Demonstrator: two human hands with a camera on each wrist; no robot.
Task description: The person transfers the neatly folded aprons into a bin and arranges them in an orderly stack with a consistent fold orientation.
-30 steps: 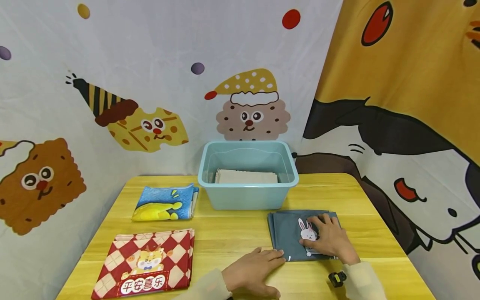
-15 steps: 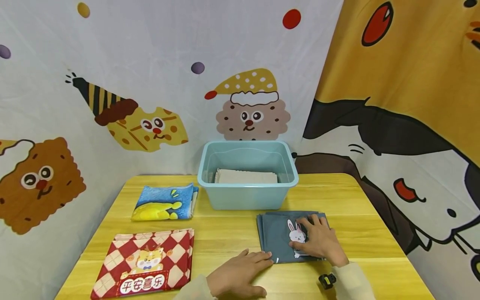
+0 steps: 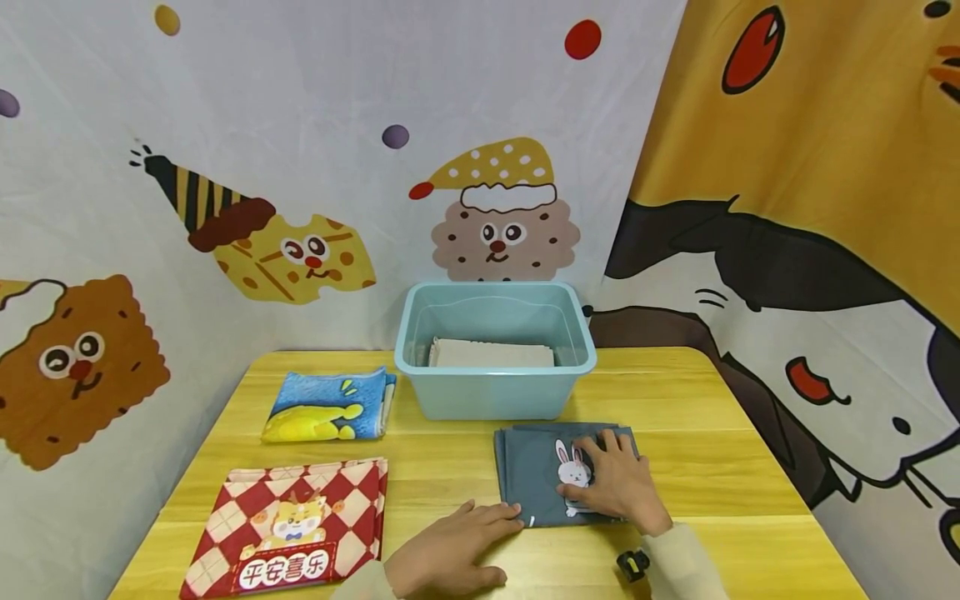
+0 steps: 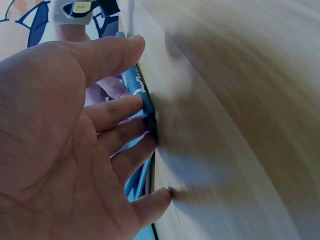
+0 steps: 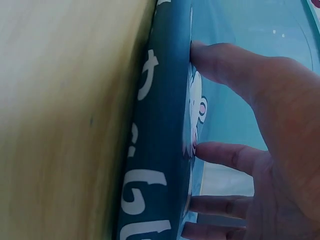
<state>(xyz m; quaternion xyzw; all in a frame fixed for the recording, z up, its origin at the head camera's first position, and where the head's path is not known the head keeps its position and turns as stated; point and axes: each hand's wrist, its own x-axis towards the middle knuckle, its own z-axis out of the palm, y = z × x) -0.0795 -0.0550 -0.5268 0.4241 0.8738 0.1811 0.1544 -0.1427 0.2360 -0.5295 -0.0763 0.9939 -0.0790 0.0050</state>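
A folded dark grey cloth (image 3: 528, 467) with a white rabbit print lies on the table's right half. My right hand (image 3: 621, 482) rests its spread fingertips on top of it, beside the rabbit. In the right wrist view the thumb and fingers touch the upper face of the cloth (image 5: 165, 115), whose thick folded edge bears white lettering. My left hand (image 3: 453, 550) lies low over the table, its fingertips at the cloth's near left corner. The left wrist view has the left palm facing the camera, fingers extended toward the cloth's edge (image 4: 136, 82).
A light blue bin (image 3: 491, 393) stands at the back middle, holding a folded beige item (image 3: 491, 354). Left of it lies a folded blue and yellow cloth (image 3: 330, 407). A folded red checked cloth (image 3: 352, 508) is at the front left. A printed curtain (image 3: 300, 100) hangs behind the wooden table (image 3: 675, 383).
The grey cloth has slid left across the table, with both hands moving left along with it. The bin and the other cloths stay in place.
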